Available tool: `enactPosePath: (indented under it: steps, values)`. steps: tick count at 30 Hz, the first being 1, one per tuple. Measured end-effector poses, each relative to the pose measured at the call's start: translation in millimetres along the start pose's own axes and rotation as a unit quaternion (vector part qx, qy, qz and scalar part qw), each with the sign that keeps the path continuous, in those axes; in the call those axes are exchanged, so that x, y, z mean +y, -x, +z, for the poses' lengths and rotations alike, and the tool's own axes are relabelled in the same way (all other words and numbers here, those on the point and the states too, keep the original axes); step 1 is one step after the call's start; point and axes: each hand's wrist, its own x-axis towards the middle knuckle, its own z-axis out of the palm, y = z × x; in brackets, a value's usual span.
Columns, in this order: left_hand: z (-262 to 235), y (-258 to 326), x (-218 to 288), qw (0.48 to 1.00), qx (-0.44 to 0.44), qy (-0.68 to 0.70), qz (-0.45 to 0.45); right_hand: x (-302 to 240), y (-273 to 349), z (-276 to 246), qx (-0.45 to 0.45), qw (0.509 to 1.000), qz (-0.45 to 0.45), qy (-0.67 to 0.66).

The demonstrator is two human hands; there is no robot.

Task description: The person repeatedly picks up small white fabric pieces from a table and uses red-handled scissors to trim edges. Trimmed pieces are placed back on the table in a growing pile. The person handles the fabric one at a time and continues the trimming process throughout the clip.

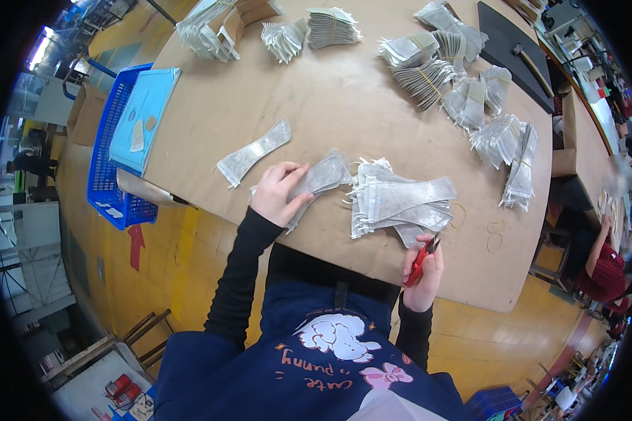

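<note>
My left hand (277, 194) grips the near end of a few thin grey fabric pieces (324, 174), its thumb and fingers on opposite edges. These pieces are wide at the ends and narrow at the waist. One more single grey piece (254, 151) lies flat just beyond that hand. In my right hand (424, 275) is a pair of red-handled nippers (419, 268), their dark jaws pointing up and away from me. A loose fanned pile of grey pieces (393, 198), with white thread ends along its left side, lies between my hands.
Banded bundles of grey pieces (428, 77) fill the table's far right, with more bundles (332, 28) at the far edge. A hammer (534, 69) rests on a black board (502, 42). Rubber bands (495, 237) lie at right. A blue basket (104, 172) stands left; a person (604, 270) sits right.
</note>
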Motion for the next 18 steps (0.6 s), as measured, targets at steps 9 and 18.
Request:
enactPosePath:
  steps: [9, 18]
  values:
    - [-15, 3, 40, 0.989, -0.049, 0.095, -0.104, -23, -18, 21, -0.086, 0.995, 0.053, -0.019]
    - [-2, 2, 89, 0.678, -0.144, 0.667, -0.273, -14, -12, 55, -0.176, 0.978, 0.109, -0.039]
